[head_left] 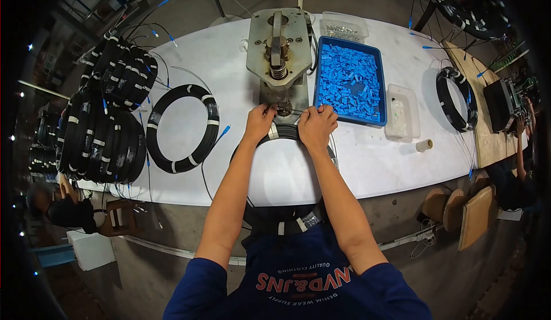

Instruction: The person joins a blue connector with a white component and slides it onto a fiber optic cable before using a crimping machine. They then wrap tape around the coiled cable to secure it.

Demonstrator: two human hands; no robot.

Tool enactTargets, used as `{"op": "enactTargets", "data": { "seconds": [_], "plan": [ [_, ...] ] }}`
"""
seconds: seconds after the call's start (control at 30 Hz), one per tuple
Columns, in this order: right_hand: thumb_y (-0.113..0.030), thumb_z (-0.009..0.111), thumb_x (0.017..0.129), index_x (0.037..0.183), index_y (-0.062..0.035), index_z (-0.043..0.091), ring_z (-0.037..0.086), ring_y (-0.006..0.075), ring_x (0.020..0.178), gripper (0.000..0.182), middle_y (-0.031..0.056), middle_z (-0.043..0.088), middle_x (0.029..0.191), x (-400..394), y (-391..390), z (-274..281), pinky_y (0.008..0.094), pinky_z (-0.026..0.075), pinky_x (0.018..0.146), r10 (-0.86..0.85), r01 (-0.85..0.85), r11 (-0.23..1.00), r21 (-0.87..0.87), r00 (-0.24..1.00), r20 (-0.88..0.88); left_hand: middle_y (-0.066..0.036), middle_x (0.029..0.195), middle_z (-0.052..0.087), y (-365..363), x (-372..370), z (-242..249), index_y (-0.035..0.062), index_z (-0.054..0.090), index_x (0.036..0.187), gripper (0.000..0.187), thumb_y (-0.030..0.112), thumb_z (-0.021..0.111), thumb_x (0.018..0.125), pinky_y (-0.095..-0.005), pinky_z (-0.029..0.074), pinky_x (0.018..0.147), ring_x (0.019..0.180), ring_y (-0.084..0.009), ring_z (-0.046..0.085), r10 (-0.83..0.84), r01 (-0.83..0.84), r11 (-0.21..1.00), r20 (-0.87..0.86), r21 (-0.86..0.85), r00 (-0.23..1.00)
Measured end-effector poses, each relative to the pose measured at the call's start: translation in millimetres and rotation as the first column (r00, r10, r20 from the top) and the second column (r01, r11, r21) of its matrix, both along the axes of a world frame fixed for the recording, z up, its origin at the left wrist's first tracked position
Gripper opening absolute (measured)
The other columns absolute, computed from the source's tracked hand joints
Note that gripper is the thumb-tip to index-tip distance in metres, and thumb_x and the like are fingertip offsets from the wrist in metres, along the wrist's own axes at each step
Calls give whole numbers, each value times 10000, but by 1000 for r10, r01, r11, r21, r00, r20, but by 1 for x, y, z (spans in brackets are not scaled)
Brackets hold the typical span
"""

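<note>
Both my hands are at the base of a metal press, in the middle of the white table. My left hand has its fingers pressed together at the left of the press base; what they pinch is too small to make out. My right hand is closed on a thin black cable that runs across the press base. Below the hands a coil of black cable with white tape bands lies against the table edge, partly hidden by my forearms.
A blue tray of small blue connectors stands right of the press, near two clear boxes and a small roll. Left are a single coil and stacked coils. Another coil lies right. Other people sit at both sides.
</note>
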State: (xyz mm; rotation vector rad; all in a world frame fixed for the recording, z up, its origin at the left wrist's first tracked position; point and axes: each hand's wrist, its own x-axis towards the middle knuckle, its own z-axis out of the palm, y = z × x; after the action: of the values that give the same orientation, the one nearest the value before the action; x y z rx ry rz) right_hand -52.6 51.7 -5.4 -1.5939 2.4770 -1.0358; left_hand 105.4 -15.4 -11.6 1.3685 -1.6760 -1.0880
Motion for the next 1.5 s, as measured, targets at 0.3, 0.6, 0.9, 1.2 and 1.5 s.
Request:
{"op": "enactTargets", "data": {
  "seconds": [0.3,0.6,0.9,1.2,1.5],
  "plan": [
    [-221,567,869,901,-42,692,402,366,1051,220,161,460,1102,0,-1,0,518,326,918,-5,5,1000,18,1000,1,-118,625,610,7,-4,9,-70,662,847,339,253,627,943,-316,418,545,544,-156,498,38,-37,999,36,-39,999],
    [-221,567,872,911,-43,696,407,356,1041,223,151,471,1085,0,-1,-1,507,331,900,-12,12,1000,0,1000,-27,-131,629,611,5,-4,4,-73,651,823,358,264,631,940,-330,421,542,542,-170,511,49,-46,996,49,-70,998],
    [-227,557,883,922,-37,693,404,359,1050,237,157,466,1096,0,0,1,514,329,913,-7,7,1000,23,1000,-9,-130,647,627,5,-2,3,-73,662,851,337,253,639,936,-323,423,544,550,-161,516,46,-44,997,35,-57,998],
    [-228,562,897,937,-44,685,404,358,1052,225,158,463,1098,-1,2,1,512,324,917,6,-6,1000,0,1000,-6,-57,717,652,7,0,4,-52,675,938,249,188,613,962,-264,447,591,632,-92,553,-9,10,1000,-97,6,995],
    [-232,570,911,942,-60,683,403,349,1055,208,146,459,1095,0,2,1,513,321,923,18,-18,1000,-1,1000,-17,-41,786,668,11,8,3,-44,678,1037,203,123,675,923,-217,446,634,687,-52,542,-51,60,997,-182,48,982]
  ]
}}
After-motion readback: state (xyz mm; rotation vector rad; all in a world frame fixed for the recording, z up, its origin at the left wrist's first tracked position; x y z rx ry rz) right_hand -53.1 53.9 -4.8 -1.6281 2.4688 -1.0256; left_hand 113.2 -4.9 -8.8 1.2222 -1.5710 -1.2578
